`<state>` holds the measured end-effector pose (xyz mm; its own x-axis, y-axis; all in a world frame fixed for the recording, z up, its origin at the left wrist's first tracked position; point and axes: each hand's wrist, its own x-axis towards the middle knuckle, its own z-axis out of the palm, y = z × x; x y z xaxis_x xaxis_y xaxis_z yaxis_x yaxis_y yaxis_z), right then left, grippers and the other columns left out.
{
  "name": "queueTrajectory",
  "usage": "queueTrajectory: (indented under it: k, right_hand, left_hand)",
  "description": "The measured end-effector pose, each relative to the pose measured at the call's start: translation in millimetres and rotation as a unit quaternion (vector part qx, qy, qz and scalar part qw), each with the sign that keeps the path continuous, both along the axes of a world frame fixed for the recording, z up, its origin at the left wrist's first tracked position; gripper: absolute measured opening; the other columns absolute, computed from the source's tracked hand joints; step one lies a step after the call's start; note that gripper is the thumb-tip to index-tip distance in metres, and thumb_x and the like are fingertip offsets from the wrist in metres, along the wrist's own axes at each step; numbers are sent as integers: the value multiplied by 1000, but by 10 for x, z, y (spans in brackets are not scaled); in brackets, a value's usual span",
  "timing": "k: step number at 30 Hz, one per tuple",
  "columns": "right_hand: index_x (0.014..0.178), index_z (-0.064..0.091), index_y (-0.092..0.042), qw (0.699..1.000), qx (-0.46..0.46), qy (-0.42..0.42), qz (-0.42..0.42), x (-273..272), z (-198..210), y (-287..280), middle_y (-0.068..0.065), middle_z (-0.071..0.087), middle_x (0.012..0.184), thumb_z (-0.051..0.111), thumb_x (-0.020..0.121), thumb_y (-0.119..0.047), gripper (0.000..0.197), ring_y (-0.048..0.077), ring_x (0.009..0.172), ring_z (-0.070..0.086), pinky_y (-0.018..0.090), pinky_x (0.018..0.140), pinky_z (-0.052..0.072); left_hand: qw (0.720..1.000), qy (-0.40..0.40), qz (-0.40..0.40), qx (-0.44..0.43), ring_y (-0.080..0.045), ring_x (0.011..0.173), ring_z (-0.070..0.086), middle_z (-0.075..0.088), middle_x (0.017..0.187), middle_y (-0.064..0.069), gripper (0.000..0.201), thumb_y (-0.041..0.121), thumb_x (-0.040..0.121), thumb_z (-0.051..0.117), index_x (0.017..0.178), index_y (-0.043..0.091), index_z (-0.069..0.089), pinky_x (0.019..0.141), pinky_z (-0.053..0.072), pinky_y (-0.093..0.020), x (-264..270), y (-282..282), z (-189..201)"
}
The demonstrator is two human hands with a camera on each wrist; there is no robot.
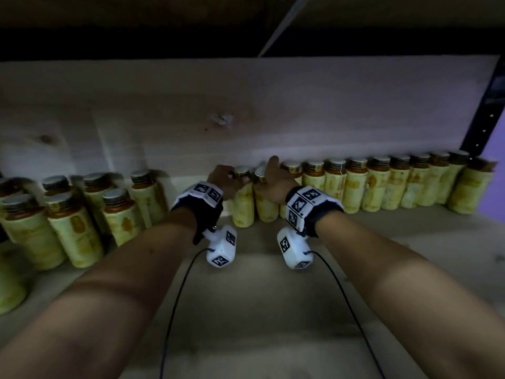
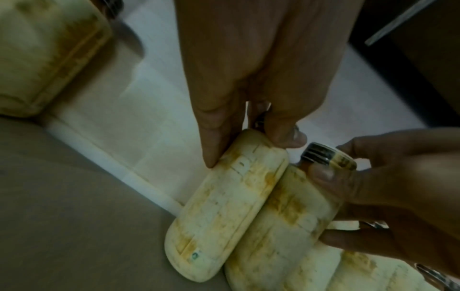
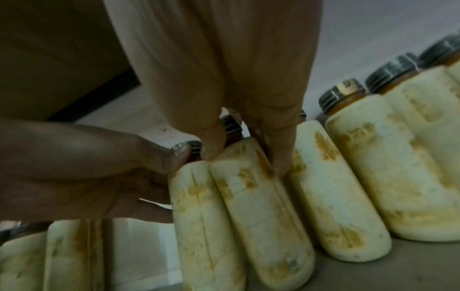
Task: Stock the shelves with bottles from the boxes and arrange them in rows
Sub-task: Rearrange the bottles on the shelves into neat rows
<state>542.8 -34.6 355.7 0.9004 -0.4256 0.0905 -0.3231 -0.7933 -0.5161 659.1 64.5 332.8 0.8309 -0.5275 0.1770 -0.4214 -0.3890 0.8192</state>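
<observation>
**Two bottles gripped at the neck on the shelf**

The left hand is curled around the top of the left bottle, with thumb and fingers closed on the cap and shoulder. The right hand is closed in the same way on the right bottle, its fingers pinching just under the dark ribbed cap. The two bottles are held side by side, touching, and appear to be standing on the shelf, though their bases are blurred in the head view. To the right, a row of bottles is lined up along the pale back panel, the nearest one just beside the right-hand bottle. To the left, well apart, a cluster of bottles is seen standing in several ranks
</observation>
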Motion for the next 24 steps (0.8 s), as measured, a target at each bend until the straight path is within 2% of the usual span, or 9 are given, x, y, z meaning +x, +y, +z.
queueTrajectory:
  k: [3,6,8,10,12,15,19,22,24]
  right_hand:
    - [148,10,5,999,-31,1,13,-160,10,114,25,50,134,49,100,-31,72,36,117,55,33,78,44]
    - [133,41,-2,999,-30,-1,25,-352,-3,223,17,57,127,54,95,-43,58,29,111,56,27,74,40]
    - [119,51,-10,1000,-12,-5,28,-468,-34,319,12,61,122,57,92,-49,48,25,104,58,29,76,45]
    - [128,44,-11,999,23,11,37,-570,-80,450,8,56,129,54,91,-54,57,25,113,56,35,89,48]
    - [138,32,-12,997,46,33,58,-652,-133,610,7,50,140,50,92,-57,67,26,123,51,38,97,45]
    - [140,26,-12,993,59,31,95,-717,-179,901,8,47,144,48,94,-54,66,26,127,49,32,96,41]
    - [137,25,-11,985,104,7,139,-691,-221,1372,7,51,138,49,97,-44,58,23,125,50,41,104,45]
    - [138,26,-12,980,114,-9,161,-577,-251,1748,3,52,134,48,98,-43,55,21,121,51,41,99,47]
    - [136,29,-15,977,122,-17,174,-488,-264,2002,2,52,132,47,98,-43,51,22,120,52,41,95,48]
  left_hand:
    - [998,53,10,-24,-33,111,62,64,120,-18,43,27,85,72,122,7,63,96,51,-47,-99,195,-18]
    - [998,59,24,1,-33,113,60,62,123,-16,64,44,75,77,127,10,58,96,51,-48,-303,499,-12]
    - [997,70,9,-20,-31,107,64,66,117,-16,63,44,68,83,117,8,65,92,54,-48,-482,747,12]
    - [994,90,2,-60,-27,97,69,71,105,-15,49,33,67,87,104,5,71,86,57,-47,-652,1005,22]
    - [993,90,2,-70,-22,90,71,74,96,-10,44,30,66,87,100,6,72,83,59,-40,-795,1264,10]
    - [993,88,20,-73,-21,91,71,74,97,-6,48,28,65,88,105,7,71,83,58,-33,-956,1631,-28]
    - [994,51,60,-69,-17,94,69,73,101,-3,46,31,67,86,107,13,71,87,57,-38,-1039,2084,-84]
    - [992,32,93,-81,-17,94,69,74,99,-2,37,29,71,84,103,15,73,89,56,-41,-1001,2430,-119]
    - [989,38,123,-76,-19,97,68,73,104,-4,40,29,72,83,107,13,71,90,55,-43,-944,2644,-117]
